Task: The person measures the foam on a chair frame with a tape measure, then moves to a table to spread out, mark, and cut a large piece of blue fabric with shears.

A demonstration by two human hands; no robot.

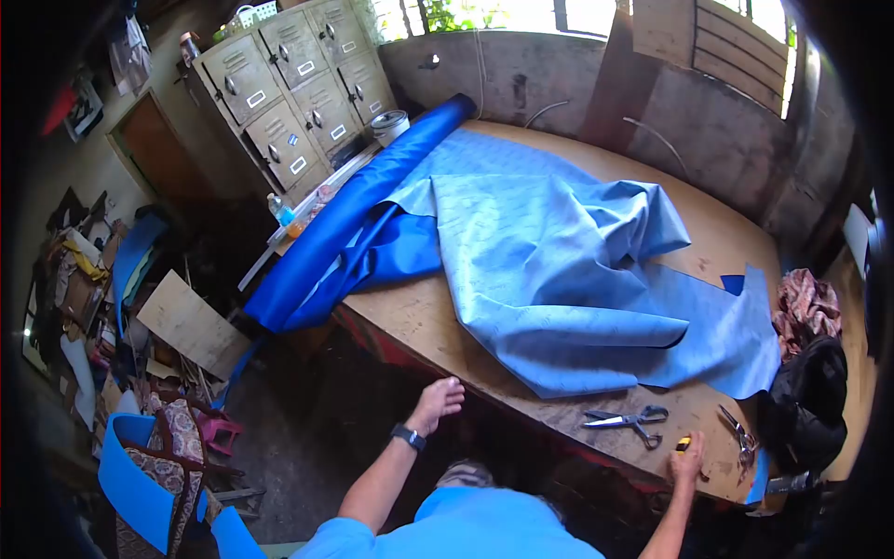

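Note:
My left hand (pixel 438 404), with a dark watch on its wrist, hangs in the air just off the table's front edge, holding nothing, its fingers somewhat spread. At the table's front right, my right hand (pixel 687 456) is closed on a small yellow and black tool (pixel 684 444), mostly hidden by the fingers. Large scissors (pixel 629 421) lie partly opened to the left of that hand, and a second pair (pixel 738 430) lies to its right. Light blue sheet material (pixel 549 270) spreads in folds over the wooden table (pixel 410 312), beside a shiny blue roll (pixel 372 200).
Metal lockers (pixel 289 102) stand behind the roll, with a can (pixel 390 125) near them. A black bag (pixel 810 405) and reddish cloth (pixel 808 307) sit at the right end. Scraps, boards and a pink stool (pixel 220 432) crowd the floor at left.

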